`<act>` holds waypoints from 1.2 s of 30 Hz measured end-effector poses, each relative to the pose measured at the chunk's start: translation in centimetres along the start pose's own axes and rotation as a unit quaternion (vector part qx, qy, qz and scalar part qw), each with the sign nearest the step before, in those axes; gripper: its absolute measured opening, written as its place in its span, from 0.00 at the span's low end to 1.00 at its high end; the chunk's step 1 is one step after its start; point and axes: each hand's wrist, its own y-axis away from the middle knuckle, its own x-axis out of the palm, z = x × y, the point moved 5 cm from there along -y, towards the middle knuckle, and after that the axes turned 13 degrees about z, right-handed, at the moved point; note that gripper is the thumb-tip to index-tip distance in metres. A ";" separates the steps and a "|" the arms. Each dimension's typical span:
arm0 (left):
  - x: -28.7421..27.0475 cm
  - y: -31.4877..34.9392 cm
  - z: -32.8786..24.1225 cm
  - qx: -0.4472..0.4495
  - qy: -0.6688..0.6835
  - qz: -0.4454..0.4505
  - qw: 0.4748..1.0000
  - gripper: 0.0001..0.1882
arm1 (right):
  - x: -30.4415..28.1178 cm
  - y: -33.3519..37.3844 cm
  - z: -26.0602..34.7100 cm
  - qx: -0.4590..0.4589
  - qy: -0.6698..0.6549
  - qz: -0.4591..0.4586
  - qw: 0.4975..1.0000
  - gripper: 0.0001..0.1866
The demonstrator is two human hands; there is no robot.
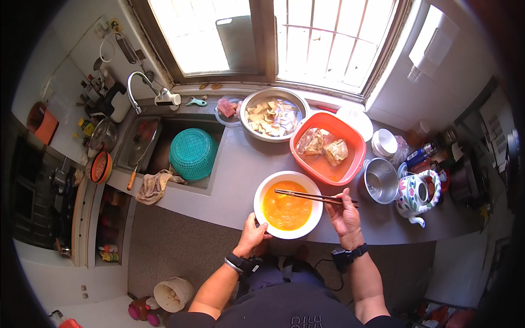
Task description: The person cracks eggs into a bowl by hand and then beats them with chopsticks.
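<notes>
A white bowl [259, 203] of beaten egg [287, 210], orange-yellow with bubbles on top, stands near the counter's front edge. My left hand [253, 235] grips its lower left rim, the thumb on the edge. In my right hand [345, 218] is a pair of dark chopsticks [306, 195], held close together over the bowl's right rim. Their tips reach over the egg; I cannot tell whether they touch it. Just behind the bowl is a red plastic basin [358, 145] with two chunks of meat [335, 152] in reddish liquid.
Behind stands a steel basin [299, 101] of sliced pieces in water. A sink [216, 164] with a teal colander [192, 153] lies left, a cloth [156, 187] over its front edge. To the right are a metal pot [381, 180], a floral teapot [413, 194] and white bowls [384, 143].
</notes>
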 end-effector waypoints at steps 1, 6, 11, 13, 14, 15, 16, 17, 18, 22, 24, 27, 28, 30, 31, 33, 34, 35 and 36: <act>0.0 0.1 -0.1 0.001 -0.003 0.000 1.000 0.20 | 0.4 0.4 0.9 -0.012 0.001 0.003 1.000 0.15; 0.1 0.1 -0.1 -0.002 -0.002 -0.002 1.000 0.21 | 1.9 2.3 4.7 -0.072 0.042 0.011 0.996 0.14; 0.1 0.0 -0.1 0.009 0.005 -0.001 1.000 0.20 | 1.1 3.1 5.7 -0.107 0.180 -0.016 0.978 0.15; 0.0 0.0 -0.1 0.001 -0.006 0.004 1.000 0.21 | 0.6 3.1 5.2 -0.104 0.277 -0.028 0.955 0.16; 0.0 0.0 -0.1 0.000 -0.006 0.003 1.000 0.21 | 0.4 3.1 4.7 -0.104 0.277 -0.027 0.955 0.16; 0.0 0.0 -0.2 0.001 -0.006 0.003 1.000 0.20 | 0.4 3.1 4.3 -0.097 0.324 -0.032 0.940 0.16; 0.1 0.0 -0.2 0.001 -0.007 0.002 1.000 0.20 | 0.3 3.0 3.8 -0.090 0.371 -0.036 0.924 0.16; 0.1 0.0 -0.2 0.001 -0.006 0.001 1.000 0.20 | -0.4 2.5 3.2 -0.085 0.385 -0.029 0.919 0.16; 0.1 0.1 -0.3 0.004 0.000 0.001 1.000 0.20 | -0.9 2.1 2.6 -0.084 0.385 -0.029 0.919 0.16; 0.1 0.1 -0.3 0.012 0.007 0.002 1.000 0.20 | -2.2 -0.2 -1.2 -0.055 0.351 -0.029 0.934 0.15; 0.1 -0.1 -0.4 0.009 0.003 0.005 1.000 0.20 | -2.6 -1.3 -3.2 -0.072 0.270 -0.037 0.960 0.14; 0.2 -0.1 -0.4 0.006 0.000 0.003 1.000 0.19 | -1.8 -2.3 -5.0 -0.049 0.255 -0.030 0.965 0.13; 0.2 0.0 -0.4 0.006 0.002 0.001 1.000 0.19 | -1.5 -2.4 -5.2 -0.047 0.238 -0.035 0.970 0.13; 0.3 0.1 -0.6 0.006 0.003 -0.002 1.000 0.19 | -1.6 -2.7 -5.1 -0.026 0.195 -0.039 0.980 0.14; 0.3 0.1 -0.7 0.004 0.003 -0.003 1.000 0.19 | -1.9 -2.8 -5.1 -0.006 0.153 -0.044 0.987 0.14; 0.3 0.1 -0.7 0.005 0.010 -0.003 1.000 0.18 | -2.2 -2.6 -4.7 0.003 0.109 -0.047 0.993 0.14; 0.3 0.1 -0.6 0.005 0.015 -0.001 1.000 0.18 | -2.3 -2.5 -4.5 0.012 0.064 -0.051 0.997 0.15; 0.3 0.1 -0.7 0.005 0.015 -0.001 1.000 0.18 | -2.2 -2.2 -4.0 0.017 0.046 -0.041 0.998 0.15; 0.4 0.1 -0.6 0.006 0.015 0.001 1.000 0.18 | -1.9 -1.9 -3.2 0.017 0.046 -0.042 0.998 0.15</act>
